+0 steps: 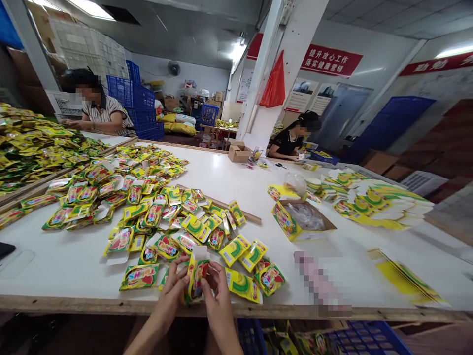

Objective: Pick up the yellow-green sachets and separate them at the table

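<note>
Between my two hands is a small yellow-and-green printed carton, held upright near the table's front edge, its white top flap raised. My left hand grips its left side, thumb toward the front. Fingers of my right hand close on its right side, the thumb on the printed face. Around my hands lie many similar small cartons, some with white flaps standing open. Close by on the right are more cartons, lying flat. What is inside the held carton is hidden.
A wooden strip lies behind the pile. To the right stand an open display box with clear plastic inside, stacked flat cartons and a flat yellow bundle. Below the edge is a blue crate. Two people work across the tables.
</note>
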